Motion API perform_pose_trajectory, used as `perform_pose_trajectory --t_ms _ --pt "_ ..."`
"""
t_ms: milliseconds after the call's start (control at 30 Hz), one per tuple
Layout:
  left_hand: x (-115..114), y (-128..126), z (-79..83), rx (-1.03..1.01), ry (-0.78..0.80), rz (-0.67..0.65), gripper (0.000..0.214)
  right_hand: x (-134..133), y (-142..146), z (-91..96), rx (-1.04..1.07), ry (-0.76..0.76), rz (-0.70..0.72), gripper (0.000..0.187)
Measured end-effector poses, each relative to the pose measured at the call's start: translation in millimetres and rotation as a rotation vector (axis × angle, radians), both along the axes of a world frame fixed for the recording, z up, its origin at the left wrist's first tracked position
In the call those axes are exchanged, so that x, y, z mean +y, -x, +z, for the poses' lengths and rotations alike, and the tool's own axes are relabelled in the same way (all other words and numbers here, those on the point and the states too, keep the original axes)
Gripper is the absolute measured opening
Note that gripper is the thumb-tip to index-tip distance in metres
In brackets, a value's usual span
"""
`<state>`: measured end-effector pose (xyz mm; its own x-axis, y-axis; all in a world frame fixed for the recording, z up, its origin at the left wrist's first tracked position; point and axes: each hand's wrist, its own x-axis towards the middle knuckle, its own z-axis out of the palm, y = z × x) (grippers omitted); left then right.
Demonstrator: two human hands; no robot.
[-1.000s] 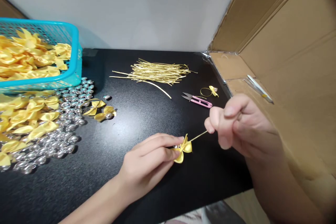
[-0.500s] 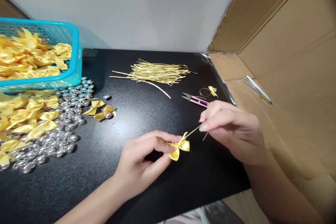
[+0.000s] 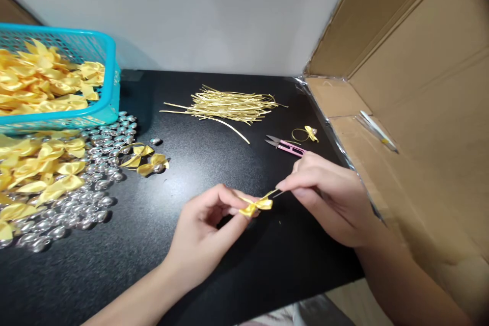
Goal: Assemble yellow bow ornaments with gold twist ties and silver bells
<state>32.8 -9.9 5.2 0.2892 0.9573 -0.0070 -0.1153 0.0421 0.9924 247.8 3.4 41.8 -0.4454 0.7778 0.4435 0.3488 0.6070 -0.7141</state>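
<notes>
My left hand [image 3: 206, 232] pinches a small yellow ribbon bow [image 3: 256, 205] between thumb and fingers, just above the black table [image 3: 214, 163]. My right hand [image 3: 326, 198] is closed in a pinch on a thin gold wire tie [image 3: 275, 193] that runs out of the bow's middle. The two hands nearly touch at the bow. Pink thread snips [image 3: 286, 146] lie just beyond my right hand.
A turquoise basket [image 3: 109, 81] of yellow bows stands at the back left. In front of it lie loose bows [image 3: 46, 168] and several silver beads [image 3: 95, 183]. A bundle of gold wire ties [image 3: 229, 104] lies at the back. One finished bow with a loop [image 3: 307, 133] sits beside an open cardboard box [image 3: 420, 86] on the right.
My right hand has come down and left, sliding along the gold tie from its far end up close to the bow. The bow has turned flatter in my left fingers.
</notes>
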Motion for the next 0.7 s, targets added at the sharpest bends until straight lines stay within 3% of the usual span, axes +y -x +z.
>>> perform_pose_trajectory --t_ms 167,267,367,500,700 --pt "4.6 -3.8 -5.2 -0.141 0.427 -0.023 0.013 -0.2 7.0 -10.5 0.472 0.424 -0.213 0.013" --pt "5.6 -5.6 -7.8 -0.142 0.538 -0.122 0.016 10.2 11.9 -15.5 0.763 0.675 -0.202 0.010" --pt "4.7 -8.1 -7.7 -0.080 0.553 -0.204 0.016 19.8 17.7 -15.5 0.851 0.828 -0.179 0.005" --pt "2.9 -11.5 -4.9 -0.004 0.520 -0.243 0.016 19.5 27.0 -7.7 0.877 0.899 -0.094 0.005" --pt "3.0 -15.5 -3.6 0.005 0.503 -0.133 0.022 2.0 33.1 3.6 0.911 0.808 0.094 0.006"
